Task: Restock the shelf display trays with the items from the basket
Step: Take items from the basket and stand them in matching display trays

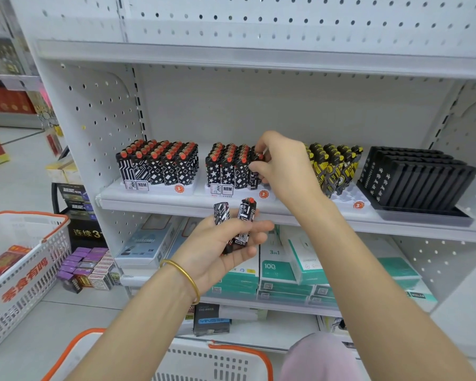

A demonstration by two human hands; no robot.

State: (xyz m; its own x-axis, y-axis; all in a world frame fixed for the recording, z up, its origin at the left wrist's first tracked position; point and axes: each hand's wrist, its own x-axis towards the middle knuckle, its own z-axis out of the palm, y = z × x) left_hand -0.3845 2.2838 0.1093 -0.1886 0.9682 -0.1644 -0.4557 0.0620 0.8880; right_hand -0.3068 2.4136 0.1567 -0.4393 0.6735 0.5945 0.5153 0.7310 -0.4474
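The right hand (286, 166) pinches one lighter (254, 174) between thumb and fingertips and holds it upright at the right-end slots of the middle tray (270, 198), on the front edge of the shelf (149, 200), probably to seat it like its neighbours. The left hand (220, 248) curls around two spare lighters (245, 215) just below that edge, ready to pass along. The basket (231, 361) sits beneath, its contents hidden. The yellow-lighter tray (351, 200) has bare front slots.

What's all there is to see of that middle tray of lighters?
The middle tray is a white plastic-looking base on the shelf, holding upright rows of black lighters with white patterns and red tops. Its front bears an NBM label and an orange sticker. The right hand pinches a lighter at its right end.
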